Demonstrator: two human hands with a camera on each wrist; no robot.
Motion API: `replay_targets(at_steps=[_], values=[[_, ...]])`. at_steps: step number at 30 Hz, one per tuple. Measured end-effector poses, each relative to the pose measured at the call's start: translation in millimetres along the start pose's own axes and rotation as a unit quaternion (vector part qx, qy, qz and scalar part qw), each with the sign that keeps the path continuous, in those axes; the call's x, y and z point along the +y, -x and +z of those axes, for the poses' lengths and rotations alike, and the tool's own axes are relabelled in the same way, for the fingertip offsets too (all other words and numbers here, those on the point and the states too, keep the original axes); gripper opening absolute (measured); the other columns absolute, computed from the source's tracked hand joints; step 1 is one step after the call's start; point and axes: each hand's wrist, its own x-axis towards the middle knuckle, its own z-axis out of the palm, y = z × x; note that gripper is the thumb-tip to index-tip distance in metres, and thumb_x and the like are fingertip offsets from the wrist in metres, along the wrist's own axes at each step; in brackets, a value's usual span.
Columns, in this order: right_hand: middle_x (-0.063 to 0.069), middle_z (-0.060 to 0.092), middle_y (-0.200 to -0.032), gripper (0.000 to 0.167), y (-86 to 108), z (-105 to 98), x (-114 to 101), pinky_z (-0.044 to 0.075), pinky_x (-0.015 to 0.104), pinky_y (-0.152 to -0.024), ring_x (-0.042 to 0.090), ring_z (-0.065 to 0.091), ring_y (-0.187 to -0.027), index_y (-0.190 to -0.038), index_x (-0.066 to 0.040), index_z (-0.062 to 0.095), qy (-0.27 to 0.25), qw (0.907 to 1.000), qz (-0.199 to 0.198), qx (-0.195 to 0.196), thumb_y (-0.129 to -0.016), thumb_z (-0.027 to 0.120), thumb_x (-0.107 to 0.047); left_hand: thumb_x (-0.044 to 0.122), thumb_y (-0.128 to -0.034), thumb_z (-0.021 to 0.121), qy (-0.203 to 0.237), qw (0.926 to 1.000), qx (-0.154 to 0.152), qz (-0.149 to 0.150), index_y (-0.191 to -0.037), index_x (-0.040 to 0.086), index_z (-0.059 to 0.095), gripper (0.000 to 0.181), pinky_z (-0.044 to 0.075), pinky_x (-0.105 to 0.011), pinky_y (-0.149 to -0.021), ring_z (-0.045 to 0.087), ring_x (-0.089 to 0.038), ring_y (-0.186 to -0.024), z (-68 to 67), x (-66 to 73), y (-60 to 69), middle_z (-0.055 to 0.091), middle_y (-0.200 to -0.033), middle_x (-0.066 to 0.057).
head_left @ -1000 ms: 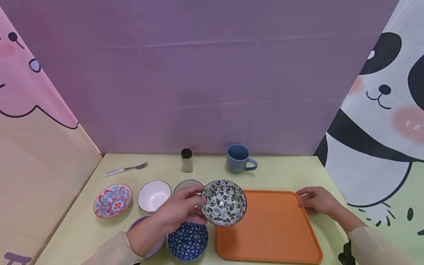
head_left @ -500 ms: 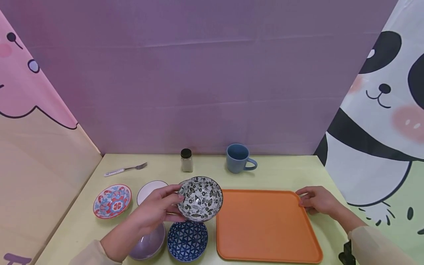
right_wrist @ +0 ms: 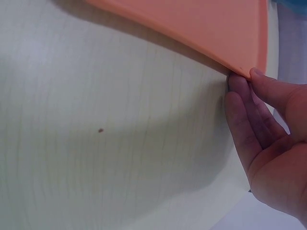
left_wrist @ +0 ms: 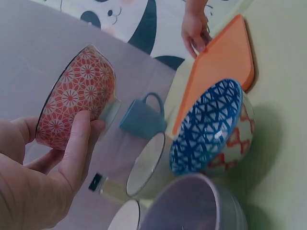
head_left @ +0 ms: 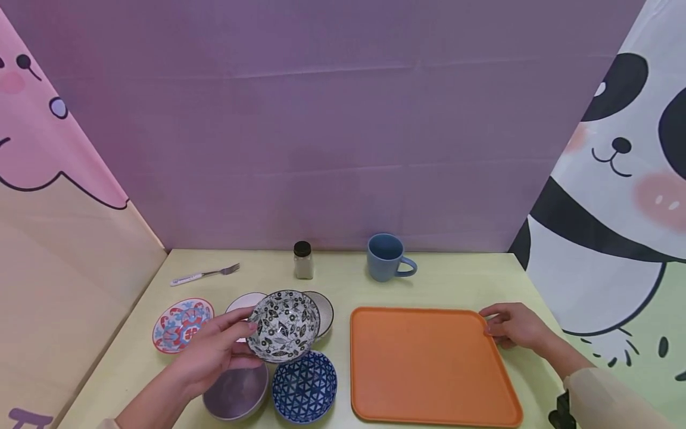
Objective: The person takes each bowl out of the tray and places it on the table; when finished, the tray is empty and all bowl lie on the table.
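My left hand [head_left: 217, 342] holds a bowl [head_left: 284, 326] by its side, thumb at the rim and fingers beneath, raised above the other bowls. Black leaves and flowers pattern its inside; the left wrist view shows a red outside with white flowers. Below it sit a blue triangle-patterned bowl [head_left: 304, 387] and a plain purple bowl [head_left: 237, 394]. Two white bowls, one a white bowl [head_left: 323, 313] with a dark rim, are partly hidden behind it. At the far right corner of the orange tray [head_left: 434, 366], my right hand [head_left: 515, 325] pinches the edge between thumb and fingers.
A red and blue patterned dish [head_left: 182, 325] lies at the left, with a fork [head_left: 206, 274] behind it. Along the back stand a black-capped shaker [head_left: 303, 261] and a blue mug [head_left: 384, 257]. A purple cloth wall [head_left: 343, 131] rises behind the table.
My left hand has carried the patterned bowl leftward, from over the tray's left edge to above the blue and purple bowls. My right hand stays at the tray corner.
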Motion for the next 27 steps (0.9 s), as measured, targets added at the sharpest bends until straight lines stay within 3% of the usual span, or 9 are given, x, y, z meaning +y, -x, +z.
replay_targets(at_steps=[10, 15, 21, 24, 25, 27], values=[[0.015, 0.073, -0.104, 0.043, -0.7, 0, 2, 0.063, 0.037, -0.069, 0.023, 0.069, -0.081, -0.135, 0.01, 0.056, 0.002, 1.0, -0.001, 0.0, -0.097, 0.066, -0.006, 0.021, -0.1081, 0.051, -0.006, 0.9983, 0.057, -0.012, -0.158, -0.005, 0.018, 0.065, 0.062, -0.044, -0.091, 0.074, -0.025, -0.103, -38.9, -10.5, 26.4, 0.066, -0.121, -0.001], [0.015, 0.073, -0.105, 0.043, -0.7, 0, 1, 0.063, 0.039, -0.07, 0.023, 0.069, -0.082, -0.135, 0.011, 0.054, 0.002, 1.0, -0.004, -0.001, -0.097, 0.065, -0.005, 0.021, -0.1093, 0.049, -0.003, 0.9975, 0.07, -0.013, -0.161, -0.005, 0.006, 0.072, 0.061, -0.043, -0.093, 0.073, -0.023, -0.106, -60.1, -18.2, 41.1, 0.065, -0.121, 0.003], [0.016, 0.073, -0.105, 0.043, -0.6, 1, 0, 0.063, 0.039, -0.07, 0.023, 0.07, -0.083, -0.135, 0.011, 0.055, -0.004, 1.0, -0.002, -0.001, -0.097, 0.066, -0.006, 0.02, -0.1098, 0.047, 0.001, 0.9949, 0.098, -0.024, -0.161, 0.0, 0.01, 0.066, 0.061, -0.043, -0.094, 0.074, -0.025, -0.104, -84.1, -30.9, 56.3, 0.061, -0.122, 0.003], [0.016, 0.073, -0.105, 0.044, 0.1, 1, 0, 0.064, 0.039, -0.069, 0.023, 0.07, -0.082, -0.135, 0.011, 0.055, -0.002, 1.0, -0.003, 0.001, -0.096, 0.067, -0.007, 0.02, -0.11, 0.046, 0.007, 0.9936, 0.108, -0.03, -0.161, -0.003, -0.002, 0.074, 0.061, -0.042, -0.094, 0.074, -0.025, -0.104, -93.6, -36.1, 61.5, 0.059, -0.121, 0.006], [0.016, 0.074, -0.105, 0.044, 0.2, 1, -1, 0.064, 0.039, -0.069, 0.023, 0.07, -0.082, -0.135, 0.011, 0.055, -0.001, 1.0, -0.002, 0.001, -0.096, 0.067, -0.007, 0.019, -0.11, 0.046, 0.011, 0.9932, 0.111, -0.031, -0.162, 0.001, 0.002, 0.071, 0.061, -0.042, -0.094, 0.074, -0.026, -0.104, -97.1, -38.3, 63.2, 0.058, -0.121, 0.006], [0.017, 0.073, -0.106, 0.044, 0.8, 1, -2, 0.064, 0.039, -0.07, 0.023, 0.071, -0.083, -0.135, 0.011, 0.055, -0.002, 1.0, 0.0, 0.002, -0.096, 0.068, -0.007, 0.018, -0.1101, 0.046, 0.024, 0.9926, 0.116, -0.027, -0.159, 0.014, 0.025, 0.054, 0.061, -0.042, -0.094, 0.074, -0.027, -0.104, -104.5, -43.1, 67.3, 0.059, -0.121, 0.005]])
